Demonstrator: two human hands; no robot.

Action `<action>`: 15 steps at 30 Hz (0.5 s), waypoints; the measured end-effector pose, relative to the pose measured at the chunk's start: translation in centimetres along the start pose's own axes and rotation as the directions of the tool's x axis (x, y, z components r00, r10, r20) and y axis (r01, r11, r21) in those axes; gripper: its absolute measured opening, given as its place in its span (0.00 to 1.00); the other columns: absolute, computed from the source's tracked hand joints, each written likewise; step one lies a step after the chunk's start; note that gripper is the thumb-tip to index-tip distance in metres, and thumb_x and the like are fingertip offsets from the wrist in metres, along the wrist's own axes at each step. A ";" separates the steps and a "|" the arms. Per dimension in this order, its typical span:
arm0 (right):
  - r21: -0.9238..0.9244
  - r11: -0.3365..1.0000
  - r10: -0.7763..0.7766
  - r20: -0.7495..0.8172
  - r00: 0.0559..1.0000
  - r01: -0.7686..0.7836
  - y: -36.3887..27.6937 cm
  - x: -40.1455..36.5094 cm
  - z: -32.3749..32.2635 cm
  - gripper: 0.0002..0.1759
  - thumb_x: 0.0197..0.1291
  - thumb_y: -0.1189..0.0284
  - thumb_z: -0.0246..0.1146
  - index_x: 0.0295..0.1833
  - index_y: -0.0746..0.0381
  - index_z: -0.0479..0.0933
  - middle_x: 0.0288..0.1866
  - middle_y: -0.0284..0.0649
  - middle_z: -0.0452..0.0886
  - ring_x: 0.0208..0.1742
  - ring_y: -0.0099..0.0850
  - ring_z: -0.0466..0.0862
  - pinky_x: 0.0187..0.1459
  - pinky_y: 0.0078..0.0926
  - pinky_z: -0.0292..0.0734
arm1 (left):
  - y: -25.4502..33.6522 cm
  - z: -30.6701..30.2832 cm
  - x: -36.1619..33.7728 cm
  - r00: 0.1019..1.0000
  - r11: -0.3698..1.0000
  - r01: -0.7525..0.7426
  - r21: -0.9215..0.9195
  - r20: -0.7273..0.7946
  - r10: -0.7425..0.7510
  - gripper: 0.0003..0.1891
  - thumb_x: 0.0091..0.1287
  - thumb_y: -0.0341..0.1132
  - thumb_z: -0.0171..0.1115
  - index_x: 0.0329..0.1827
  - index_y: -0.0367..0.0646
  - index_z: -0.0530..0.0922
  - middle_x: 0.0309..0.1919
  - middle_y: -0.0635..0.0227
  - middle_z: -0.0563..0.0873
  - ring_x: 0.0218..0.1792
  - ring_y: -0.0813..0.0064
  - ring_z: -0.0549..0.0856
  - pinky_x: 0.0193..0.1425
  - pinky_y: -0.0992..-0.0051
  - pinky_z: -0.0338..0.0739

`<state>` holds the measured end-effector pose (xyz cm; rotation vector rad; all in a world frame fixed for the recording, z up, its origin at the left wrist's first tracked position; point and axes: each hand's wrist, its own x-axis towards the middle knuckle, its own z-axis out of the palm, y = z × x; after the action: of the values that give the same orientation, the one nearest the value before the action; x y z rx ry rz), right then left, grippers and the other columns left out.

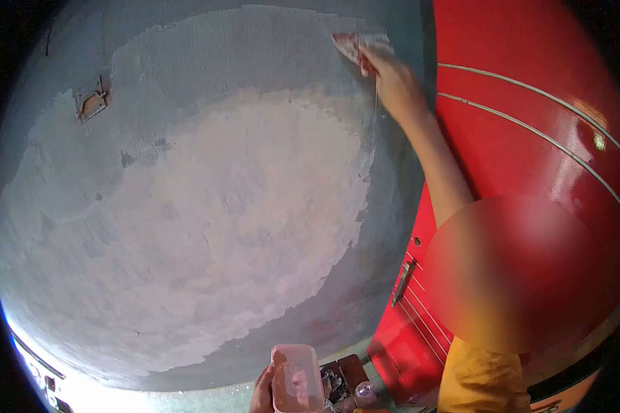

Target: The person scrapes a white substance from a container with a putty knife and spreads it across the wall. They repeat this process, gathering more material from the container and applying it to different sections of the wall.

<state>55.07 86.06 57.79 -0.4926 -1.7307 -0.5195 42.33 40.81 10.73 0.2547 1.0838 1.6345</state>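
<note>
At six o'clock, nearest the camera, the left hand [262, 394] is gripping a plastic tub [297, 377] of pinkish filler, fingers wrapping around its side. Toward five o'clock a yellow sleeve [482, 380] is showing, its arm reaching up alongside a red door [530, 131] at three o'clock. Farthest off, at one o'clock, the right hand [393, 82] is clasping a putty knife [357, 43], whose blade is lying against the patchy plastered wall [186, 206].

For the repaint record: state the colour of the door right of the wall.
Glossy red door with thin pale lines across it, seen in the head view.
</note>
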 end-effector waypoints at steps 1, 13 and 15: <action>0.012 0.998 0.054 0.083 0.995 -0.055 -0.9 -2.5 0.2 0.24 0.71 0.77 0.54 0.69 0.50 0.80 0.57 0.52 0.86 0.55 0.51 0.87 0.55 0.48 0.82 | -0.2 -0.1 0.1 1.000 1.000 0.007 -0.005 0.005 -0.007 0.26 0.81 0.46 0.54 0.73 0.36 0.73 0.65 0.62 0.81 0.64 0.70 0.80 0.70 0.69 0.74; 0.111 0.993 -0.032 0.027 0.999 0.029 -3.2 -2.8 -3.2 0.25 0.66 0.83 0.55 0.66 0.56 0.80 0.60 0.49 0.84 0.57 0.53 0.83 0.55 0.46 0.81 | 0.0 -2.6 0.2 1.000 1.000 -0.003 -0.024 0.018 0.004 0.25 0.81 0.45 0.54 0.71 0.35 0.73 0.61 0.63 0.83 0.61 0.71 0.83 0.66 0.70 0.77; 0.123 0.975 -0.168 -0.141 0.976 0.186 -0.9 -0.5 -1.4 0.26 0.67 0.83 0.54 0.68 0.55 0.78 0.61 0.50 0.83 0.57 0.54 0.83 0.56 0.46 0.80 | 1.2 -1.3 -0.8 0.999 0.998 -0.053 0.019 0.012 0.053 0.25 0.81 0.44 0.54 0.72 0.36 0.73 0.62 0.63 0.83 0.62 0.71 0.82 0.67 0.70 0.76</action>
<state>55.75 84.51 57.52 -0.2036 -1.6793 -0.5440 41.00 39.46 11.19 0.3079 1.0921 1.6688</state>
